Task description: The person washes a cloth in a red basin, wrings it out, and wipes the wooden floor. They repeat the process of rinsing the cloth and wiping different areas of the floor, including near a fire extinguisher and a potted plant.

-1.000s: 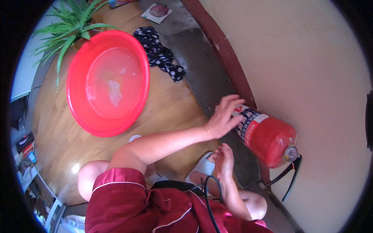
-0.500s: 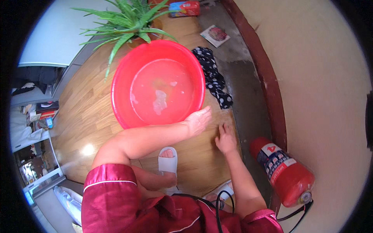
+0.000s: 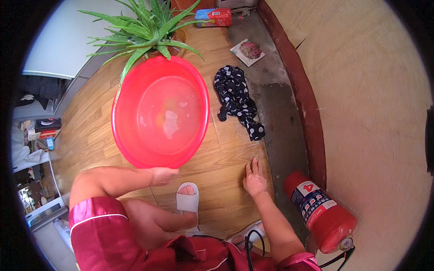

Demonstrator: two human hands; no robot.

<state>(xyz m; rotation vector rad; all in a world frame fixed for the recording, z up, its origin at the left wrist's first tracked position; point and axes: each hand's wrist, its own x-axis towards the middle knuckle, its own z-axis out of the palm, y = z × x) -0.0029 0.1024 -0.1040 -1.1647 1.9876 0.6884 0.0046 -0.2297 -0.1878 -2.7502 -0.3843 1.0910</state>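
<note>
A round red basin with shallow cloudy water and whitish foam stands on the wooden floor ahead of me. My left hand is at the near rim, its palm side against the basin; its fingers are mostly hidden, so their grip is unclear. To the right, my right hand reaches down with fingers stretched out, at or just above the floor, holding nothing. Beyond that hand lies a crumpled black cloth with white dots, now apart from the basin.
An aloe plant overhangs the far rim. A red-and-blue package and a pictured card lie at the far right. A red bottle-shaped canister lies by the wall. Stocked shelves are at left.
The basin has shifted left, widening the gap to the dotted cloth. My left hand has moved left along the near rim. My right hand stays low near the floor, fingers still extended.
</note>
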